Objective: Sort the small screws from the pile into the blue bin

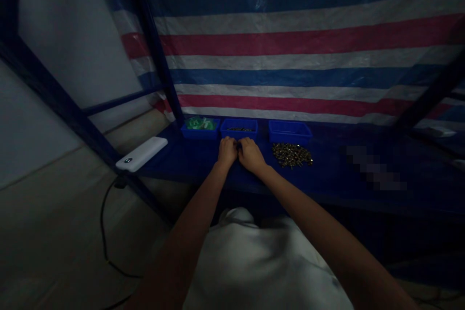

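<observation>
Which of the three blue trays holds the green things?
The left blue tray, nearest the white power bank. The middle tray holds dark small parts; the right tray shows nothing green.

Whatever sits between the left hand (pixel 227 151) and right hand (pixel 250 154) is hidden by the curled fingers. The dark contents of the middle bin (pixel 239 129) are too small to tell. To the right, a patch of the table (pixel 327 181) is blurred out.
</observation>
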A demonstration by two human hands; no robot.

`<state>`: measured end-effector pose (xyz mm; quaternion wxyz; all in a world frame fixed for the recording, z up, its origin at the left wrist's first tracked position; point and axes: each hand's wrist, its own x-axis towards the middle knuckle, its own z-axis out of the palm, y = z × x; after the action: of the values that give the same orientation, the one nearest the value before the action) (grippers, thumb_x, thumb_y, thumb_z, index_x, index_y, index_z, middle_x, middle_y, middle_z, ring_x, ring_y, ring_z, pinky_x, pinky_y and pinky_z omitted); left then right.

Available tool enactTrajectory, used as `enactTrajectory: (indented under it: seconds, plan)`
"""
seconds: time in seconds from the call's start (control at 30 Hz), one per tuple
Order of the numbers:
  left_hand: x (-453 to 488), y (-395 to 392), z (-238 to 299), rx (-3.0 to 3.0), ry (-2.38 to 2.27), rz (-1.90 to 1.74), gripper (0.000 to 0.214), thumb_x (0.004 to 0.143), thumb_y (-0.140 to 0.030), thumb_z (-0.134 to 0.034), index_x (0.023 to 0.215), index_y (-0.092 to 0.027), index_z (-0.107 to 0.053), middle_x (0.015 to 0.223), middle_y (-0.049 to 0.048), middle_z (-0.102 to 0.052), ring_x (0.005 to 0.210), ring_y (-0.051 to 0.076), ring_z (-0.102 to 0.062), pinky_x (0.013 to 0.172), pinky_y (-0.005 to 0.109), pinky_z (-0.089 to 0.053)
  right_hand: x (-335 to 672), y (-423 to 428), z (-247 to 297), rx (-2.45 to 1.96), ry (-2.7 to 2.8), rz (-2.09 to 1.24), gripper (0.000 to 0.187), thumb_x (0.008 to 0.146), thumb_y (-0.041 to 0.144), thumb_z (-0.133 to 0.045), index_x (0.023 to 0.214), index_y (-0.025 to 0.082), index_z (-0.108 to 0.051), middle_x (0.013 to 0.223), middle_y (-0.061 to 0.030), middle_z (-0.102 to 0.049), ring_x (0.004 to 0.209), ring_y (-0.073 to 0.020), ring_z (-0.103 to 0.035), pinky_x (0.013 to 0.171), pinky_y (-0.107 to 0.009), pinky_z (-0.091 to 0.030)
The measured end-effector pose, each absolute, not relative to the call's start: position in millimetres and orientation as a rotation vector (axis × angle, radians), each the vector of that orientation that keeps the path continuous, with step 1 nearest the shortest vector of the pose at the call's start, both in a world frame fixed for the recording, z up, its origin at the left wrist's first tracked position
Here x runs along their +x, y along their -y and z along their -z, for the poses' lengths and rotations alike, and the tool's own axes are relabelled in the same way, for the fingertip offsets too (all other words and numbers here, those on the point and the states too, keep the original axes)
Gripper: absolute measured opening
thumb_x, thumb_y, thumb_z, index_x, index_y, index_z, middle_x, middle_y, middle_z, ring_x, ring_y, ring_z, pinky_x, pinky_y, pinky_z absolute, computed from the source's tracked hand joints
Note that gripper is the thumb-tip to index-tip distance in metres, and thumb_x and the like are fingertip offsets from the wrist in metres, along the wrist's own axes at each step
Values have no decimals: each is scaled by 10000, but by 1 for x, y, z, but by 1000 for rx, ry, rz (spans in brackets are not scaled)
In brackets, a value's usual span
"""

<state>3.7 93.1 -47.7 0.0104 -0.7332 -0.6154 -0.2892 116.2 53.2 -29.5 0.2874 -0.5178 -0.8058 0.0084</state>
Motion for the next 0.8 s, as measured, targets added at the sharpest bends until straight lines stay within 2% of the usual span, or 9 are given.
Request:
enactTrajectory:
  seconds: [0.17,0.27,0.37,0.53,0.8]
  plan:
    - [1,-85,43,-2301,1977,961,227,730,-59,-431,782,-141,-635,841,109,-597,833,202,-555,780,320,-423,109,-57,31,-1437,2176,-56,298,781,70,-374,1029,127,-529,1020,-143,-562,944,-236,-505,811,-362,-415]
    - [-4,-74,43,-2277,1996,1140,267,687,-7,-428,795,-150,-626,815,81,-590,791,170,-557,754,293,-438,105,-59,33,-1500,2185,-52,323,784,72,-369,1058,126,-532,1054,-151,-560,964,-252,-507,811,-382,-414]
    - [-11,-62,47,-2209,2019,1435,283,647,18,-458,809,-154,-614,790,52,-579,717,137,-548,727,278,-452,101,-63,33,-1583,2167,-63,349,794,96,-379,1114,129,-514,1119,-156,-540,1024,-264,-484,837,-398,-404]
    - [-21,-49,54,-2044,2062,2069,173,655,-73,-557,807,-142,-602,742,32,-568,639,108,-531,633,251,-457,99,-71,33,-1682,2157,-114,368,814,127,-374,1165,123,-486,1153,-143,-523,1058,-240,-473,881,-376,-387]
    - [-23,-44,45,-1851,2014,2837,233,591,-165,-655,814,-127,-598,732,35,-591,652,113,-560,518,198,-421,99,-62,25,-1417,2101,-77,337,842,116,-342,1120,120,-532,1103,-134,-564,1030,-220,-492,883,-356,-392]
